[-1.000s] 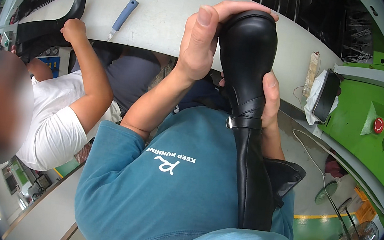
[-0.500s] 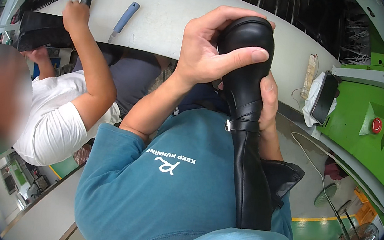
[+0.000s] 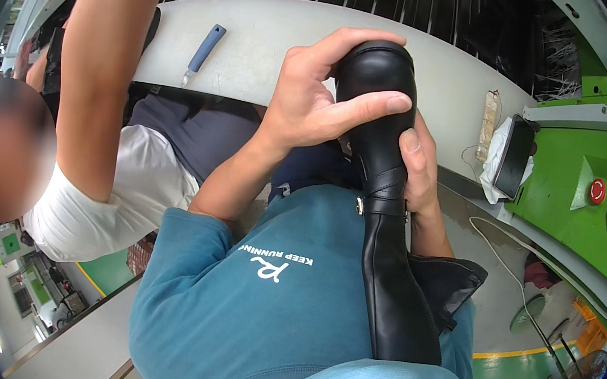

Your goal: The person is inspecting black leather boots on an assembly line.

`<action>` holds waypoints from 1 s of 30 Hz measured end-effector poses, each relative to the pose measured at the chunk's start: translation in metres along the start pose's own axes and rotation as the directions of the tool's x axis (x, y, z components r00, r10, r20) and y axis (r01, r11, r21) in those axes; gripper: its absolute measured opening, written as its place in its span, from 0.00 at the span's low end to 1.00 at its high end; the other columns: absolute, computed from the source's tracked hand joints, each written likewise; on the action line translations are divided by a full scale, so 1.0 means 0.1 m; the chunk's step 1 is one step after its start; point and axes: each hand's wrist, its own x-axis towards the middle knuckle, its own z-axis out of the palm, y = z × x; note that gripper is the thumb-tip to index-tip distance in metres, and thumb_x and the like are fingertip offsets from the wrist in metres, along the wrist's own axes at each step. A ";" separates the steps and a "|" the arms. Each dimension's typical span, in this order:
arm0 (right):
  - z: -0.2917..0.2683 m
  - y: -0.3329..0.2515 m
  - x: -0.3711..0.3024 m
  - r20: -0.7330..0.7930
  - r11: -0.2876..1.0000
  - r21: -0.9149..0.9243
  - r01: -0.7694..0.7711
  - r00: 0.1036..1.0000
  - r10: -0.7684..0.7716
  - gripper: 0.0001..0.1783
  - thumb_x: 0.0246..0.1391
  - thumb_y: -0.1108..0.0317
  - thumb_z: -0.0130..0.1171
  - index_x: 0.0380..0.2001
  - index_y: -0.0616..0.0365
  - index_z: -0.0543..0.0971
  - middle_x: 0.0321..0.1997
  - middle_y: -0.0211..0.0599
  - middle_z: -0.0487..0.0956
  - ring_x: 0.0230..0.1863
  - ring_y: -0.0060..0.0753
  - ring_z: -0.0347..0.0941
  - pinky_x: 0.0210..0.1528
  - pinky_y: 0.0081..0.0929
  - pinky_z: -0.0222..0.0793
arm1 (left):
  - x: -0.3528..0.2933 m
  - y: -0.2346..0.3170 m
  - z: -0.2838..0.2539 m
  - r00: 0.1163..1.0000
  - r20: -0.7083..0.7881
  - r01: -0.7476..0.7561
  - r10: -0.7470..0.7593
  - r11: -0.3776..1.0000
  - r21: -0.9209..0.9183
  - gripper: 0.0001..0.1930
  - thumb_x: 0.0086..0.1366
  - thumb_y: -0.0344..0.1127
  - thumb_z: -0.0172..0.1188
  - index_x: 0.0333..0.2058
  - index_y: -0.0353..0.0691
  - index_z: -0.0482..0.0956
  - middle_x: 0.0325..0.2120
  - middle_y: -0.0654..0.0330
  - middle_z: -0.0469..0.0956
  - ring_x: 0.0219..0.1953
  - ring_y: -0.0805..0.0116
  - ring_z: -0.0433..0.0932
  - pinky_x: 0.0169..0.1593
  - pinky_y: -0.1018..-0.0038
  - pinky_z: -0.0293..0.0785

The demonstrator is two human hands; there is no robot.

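A tall black leather boot (image 3: 375,274) lies lengthwise along my front, its toe pointing away over the near side of the white bench. A strap with a metal buckle (image 3: 362,206) crosses its ankle. My left hand (image 3: 306,103) wraps round the toe end from the left, thumb across the upper and fingers over the tip. Along the boot's right side my right hand (image 3: 420,162) grips the foot part, thumb showing and most fingers hidden beneath. The lower end of the shaft passes out of sight behind light blue cloth at the bottom.
On the white bench (image 3: 261,40) lies a blue-handled tool (image 3: 205,52). A co-worker's bare arm (image 3: 102,74) reaches across at the left. To the right stand a green machine (image 3: 572,162) with a red button (image 3: 597,191) and a dark phone-like device (image 3: 513,158) on white wrapping.
The co-worker's arm has swung farther forward and now reaches past the top edge. My view has shifted slightly; both my hands keep their hold on the boot.
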 end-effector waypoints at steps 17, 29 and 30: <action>-0.22 0.63 -0.31 -0.210 0.703 -0.631 0.328 0.800 -0.562 0.37 0.61 0.77 0.70 0.73 0.65 0.73 0.66 0.57 0.78 0.66 0.50 0.78 0.71 0.39 0.71 | -0.35 -0.23 0.02 0.968 -0.245 -0.125 0.058 0.955 -0.269 0.30 0.63 0.24 0.79 0.61 0.29 0.76 0.56 0.36 0.85 0.57 0.57 0.87 0.62 0.63 0.85; -0.82 -0.10 -0.28 0.244 0.208 -0.857 0.471 0.728 -0.641 0.27 0.60 0.78 0.67 0.64 0.61 0.85 0.65 0.53 0.80 0.65 0.49 0.80 0.68 0.39 0.76 | -0.58 -0.18 -0.23 0.989 0.052 0.133 -0.136 0.989 0.059 0.46 0.53 0.38 0.89 0.69 0.36 0.76 0.57 0.47 0.88 0.57 0.59 0.89 0.64 0.66 0.83; -0.83 -0.13 -0.28 0.247 0.211 -0.856 0.473 0.731 -0.636 0.27 0.60 0.78 0.67 0.64 0.61 0.85 0.65 0.53 0.80 0.65 0.49 0.80 0.68 0.39 0.76 | -0.60 -0.18 -0.23 0.989 0.046 0.138 -0.141 0.989 0.057 0.46 0.53 0.38 0.89 0.69 0.36 0.76 0.57 0.47 0.88 0.57 0.59 0.89 0.64 0.66 0.83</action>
